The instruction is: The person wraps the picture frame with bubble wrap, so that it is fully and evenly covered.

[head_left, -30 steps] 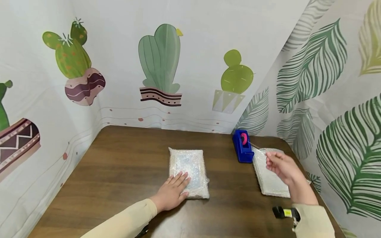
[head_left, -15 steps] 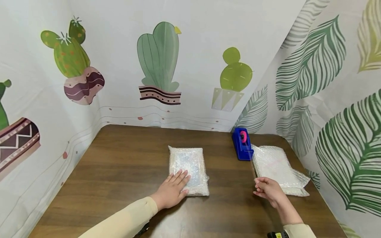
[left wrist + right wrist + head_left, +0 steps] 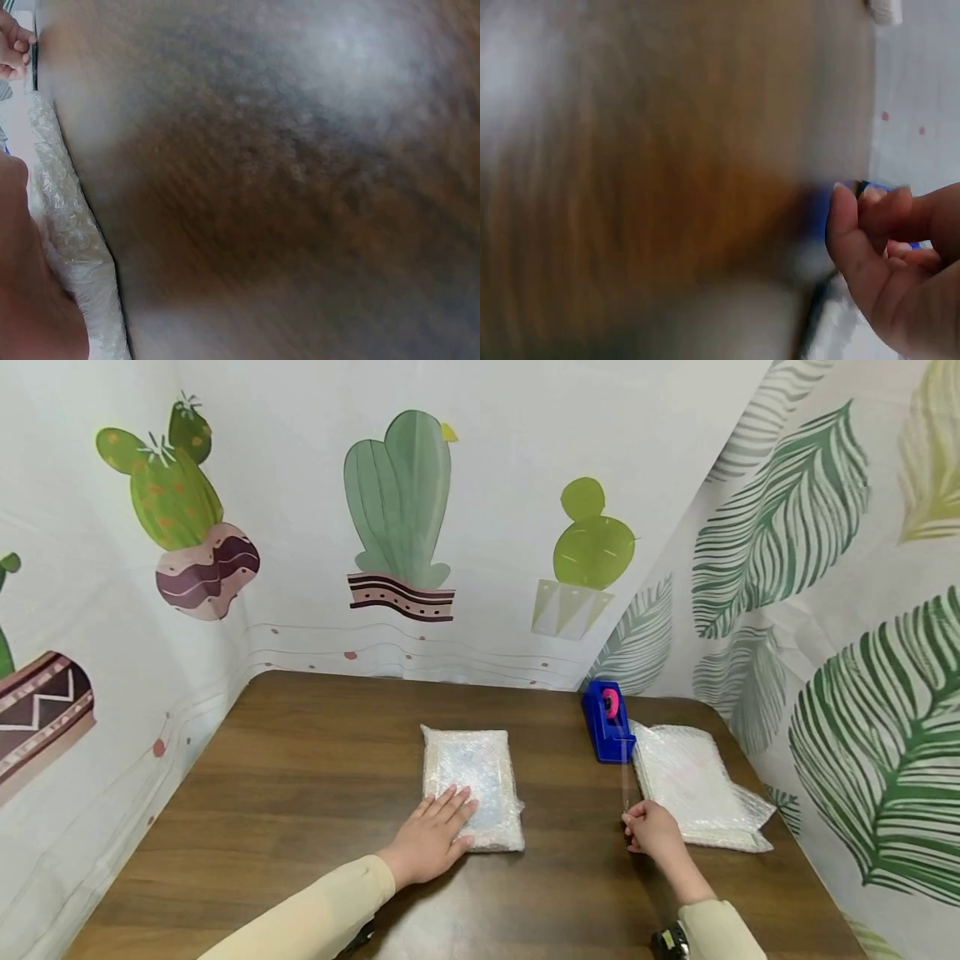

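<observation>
A rectangular, bubble-wrapped package (image 3: 472,752) lies flat mid-table. On its lower left part rests my left hand (image 3: 427,843), fingers straight and spread. In the left wrist view the package's bubble-wrapped edge (image 3: 67,195) shows beside the hand. A blue tape dispenser (image 3: 606,722) with a pink-cored roll stands at the right. From it a clear strip of tape (image 3: 626,777) runs toward the person. My right hand (image 3: 654,833) pinches the strip's near end between thumb and fingers. The right wrist view shows those fingers curled together, though the tape is hard to make out there.
More bubble-wrapped pieces (image 3: 690,777) are stacked at the table's right side, touching or close to the dispenser. Cloth walls with printed cacti and leaves rise behind the brown wooden table (image 3: 315,760) and along both sides.
My right hand has come down and left from above the stacked pieces, drawing the tape strip toward the person. The left hand has stayed on the package.
</observation>
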Demonstrator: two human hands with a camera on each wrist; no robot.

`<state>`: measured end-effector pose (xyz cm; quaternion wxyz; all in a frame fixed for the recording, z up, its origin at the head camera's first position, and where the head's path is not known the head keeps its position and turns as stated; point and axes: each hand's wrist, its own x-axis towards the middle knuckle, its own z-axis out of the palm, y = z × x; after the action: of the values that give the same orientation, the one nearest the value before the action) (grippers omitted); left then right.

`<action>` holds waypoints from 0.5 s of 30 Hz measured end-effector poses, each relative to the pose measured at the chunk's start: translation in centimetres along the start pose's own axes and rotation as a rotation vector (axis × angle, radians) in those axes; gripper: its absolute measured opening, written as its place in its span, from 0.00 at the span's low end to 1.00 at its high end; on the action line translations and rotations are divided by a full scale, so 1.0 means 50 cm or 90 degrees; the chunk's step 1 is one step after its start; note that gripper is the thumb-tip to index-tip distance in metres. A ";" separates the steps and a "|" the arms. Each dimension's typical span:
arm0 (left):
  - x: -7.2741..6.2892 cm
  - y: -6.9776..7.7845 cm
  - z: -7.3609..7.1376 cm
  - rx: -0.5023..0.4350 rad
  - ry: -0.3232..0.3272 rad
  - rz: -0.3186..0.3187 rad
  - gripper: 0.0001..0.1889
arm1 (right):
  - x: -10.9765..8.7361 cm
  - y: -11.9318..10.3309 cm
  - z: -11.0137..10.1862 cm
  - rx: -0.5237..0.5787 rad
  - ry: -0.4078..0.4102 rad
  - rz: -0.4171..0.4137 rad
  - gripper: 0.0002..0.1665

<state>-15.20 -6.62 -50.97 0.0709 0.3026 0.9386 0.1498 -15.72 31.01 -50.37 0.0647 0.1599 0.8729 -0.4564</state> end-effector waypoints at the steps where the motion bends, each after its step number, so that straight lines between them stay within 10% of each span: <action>1: 0.000 0.000 -0.001 0.001 0.000 -0.002 0.30 | 0.003 -0.001 0.005 -0.020 0.005 0.002 0.07; 15: 0.004 -0.002 0.005 -0.002 0.010 0.001 0.30 | 0.036 -0.038 -0.024 -0.085 -0.092 0.049 0.10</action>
<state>-15.38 -6.53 -51.26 0.0637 0.3022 0.9385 0.1540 -18.00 31.37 -48.67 0.1557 0.1552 0.8875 -0.4049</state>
